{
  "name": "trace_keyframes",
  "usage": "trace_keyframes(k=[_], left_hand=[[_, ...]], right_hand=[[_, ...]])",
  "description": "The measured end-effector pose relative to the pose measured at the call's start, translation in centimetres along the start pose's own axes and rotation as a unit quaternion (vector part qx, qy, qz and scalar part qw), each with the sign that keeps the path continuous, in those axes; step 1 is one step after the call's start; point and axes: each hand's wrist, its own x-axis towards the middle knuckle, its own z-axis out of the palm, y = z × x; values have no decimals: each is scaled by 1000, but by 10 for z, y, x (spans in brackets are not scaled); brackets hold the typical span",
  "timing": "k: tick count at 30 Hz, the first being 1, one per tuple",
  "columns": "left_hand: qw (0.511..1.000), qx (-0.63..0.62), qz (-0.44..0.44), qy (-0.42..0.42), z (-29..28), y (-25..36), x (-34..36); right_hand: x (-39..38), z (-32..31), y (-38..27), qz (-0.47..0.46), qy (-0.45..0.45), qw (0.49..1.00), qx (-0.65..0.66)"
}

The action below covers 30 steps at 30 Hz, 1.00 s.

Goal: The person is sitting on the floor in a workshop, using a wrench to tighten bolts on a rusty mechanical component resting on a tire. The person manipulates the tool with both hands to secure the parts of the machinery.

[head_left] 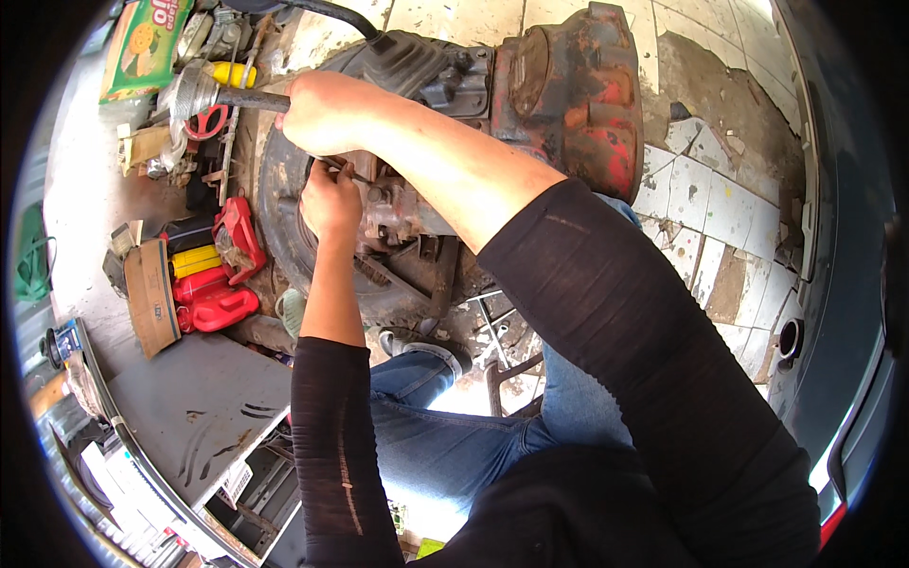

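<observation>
My right hand point(322, 114) is closed on a dark bar point(252, 98), whose silver, cylinder-shaped end point(191, 95) reaches out to the left. Just below, my left hand point(331, 197) has its fingers curled round a thin metal tool point(343, 167) at the dirty mechanical assembly point(398, 210). Behind it is a large black tyre or ring point(282, 227). A bulky gearbox-like casting point(568, 99) with patchy red paint sits to the right, beside a black housing point(402, 71) with a lever on top. My right forearm hides part of the assembly.
Red plastic containers point(216, 308), a cardboard piece point(151, 298) and several loose tools and parts lie at the left. A grey cabinet top point(199, 407) is at the lower left. Broken white tiles point(701, 199) cover the floor at right, beside a dark vehicle panel point(838, 293). My legs are below.
</observation>
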Motion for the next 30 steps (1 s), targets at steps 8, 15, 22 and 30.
trace_keyframes(k=[8, 15, 22, 30], left_hand=[[998, 65, -20, 0, 2, 27, -2], [994, 105, 15, -7, 18, 21, 0], [977, 190, 97, 8, 27, 22, 1], [999, -41, -3, -15, 8, -2, 18]], right_hand=[[-1, -1, 2, -8, 1, 1000, 12], [-2, -3, -2, -11, 19, 1000, 12], [-1, -1, -2, -4, 11, 1000, 3], [0, -1, -3, -2, 0, 1000, 22]])
